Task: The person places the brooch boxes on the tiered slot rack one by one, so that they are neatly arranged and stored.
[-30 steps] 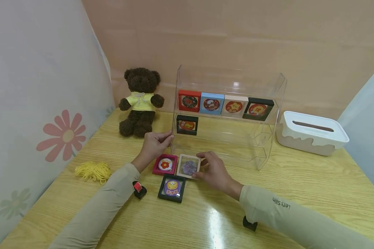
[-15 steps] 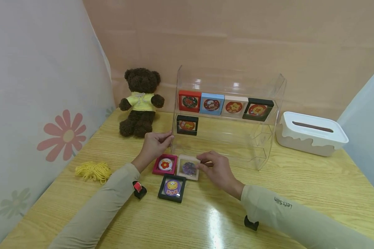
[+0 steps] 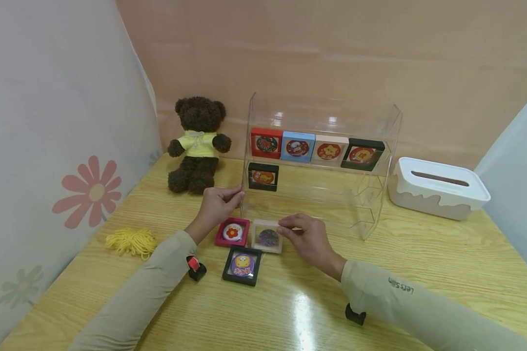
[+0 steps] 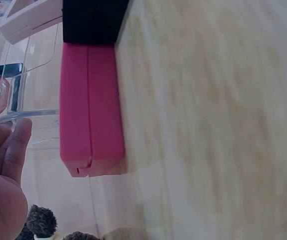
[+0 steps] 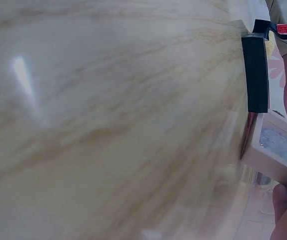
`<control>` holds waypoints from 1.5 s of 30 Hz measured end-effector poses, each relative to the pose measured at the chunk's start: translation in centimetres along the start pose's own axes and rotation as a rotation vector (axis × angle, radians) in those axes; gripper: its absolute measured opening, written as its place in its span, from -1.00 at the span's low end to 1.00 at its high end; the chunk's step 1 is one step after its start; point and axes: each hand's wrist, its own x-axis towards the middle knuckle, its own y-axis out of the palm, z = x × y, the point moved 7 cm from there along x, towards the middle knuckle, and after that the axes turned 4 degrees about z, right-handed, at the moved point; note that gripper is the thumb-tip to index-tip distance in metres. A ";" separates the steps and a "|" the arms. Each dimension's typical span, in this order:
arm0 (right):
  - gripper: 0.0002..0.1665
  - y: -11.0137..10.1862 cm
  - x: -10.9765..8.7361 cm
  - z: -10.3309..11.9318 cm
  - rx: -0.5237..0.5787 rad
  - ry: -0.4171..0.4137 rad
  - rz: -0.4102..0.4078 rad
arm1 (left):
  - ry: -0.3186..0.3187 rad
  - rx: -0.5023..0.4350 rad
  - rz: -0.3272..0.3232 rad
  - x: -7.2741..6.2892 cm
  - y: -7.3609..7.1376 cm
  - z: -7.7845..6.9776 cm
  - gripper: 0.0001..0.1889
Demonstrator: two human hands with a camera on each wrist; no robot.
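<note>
My left hand pinches the left side edge of a clear acrylic display rack between thumb and fingers. With its thumb and fingertips, my right hand holds the right side of a pale pink square display box, which has a purplish round piece in its window. In the right wrist view that pale box sits tilted. Left of it lies a magenta box with a red-flower badge. A black box with a purple badge lies in front of both.
Red, blue, pale pink and black boxes line an upper rack tier. Another black box stands one tier lower at left. A brown teddy bear, yellow yarn and a white-lidded tissue box surround the rack.
The right hand has shifted its fingers on the pale box, and the box has moved slightly right, apart from the magenta one. The left hand has stayed on the rack.
</note>
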 end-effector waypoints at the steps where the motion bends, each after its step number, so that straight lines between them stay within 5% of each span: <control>1: -0.89 -0.1 0.0 0.1 -0.004 -0.011 0.000 | 0.001 -0.001 0.001 0.0 0.0 0.0 -0.78; 7: -0.89 -0.9 0.3 0.5 -0.042 -0.062 -0.016 | -0.003 0.006 0.002 -0.1 0.0 -0.1 -0.78; 23: -0.89 -3.3 1.5 1.3 -0.129 -0.033 -0.033 | -0.043 0.040 0.003 -0.3 0.0 0.0 -0.77; 32: -0.92 -5.3 3.0 2.2 -0.201 -0.132 -0.112 | -0.038 0.040 0.002 -0.2 0.1 -0.1 -0.78; 45: -0.92 -7.7 4.7 2.2 -0.250 -0.100 -0.206 | -0.056 0.015 0.013 -0.2 0.0 0.2 -0.78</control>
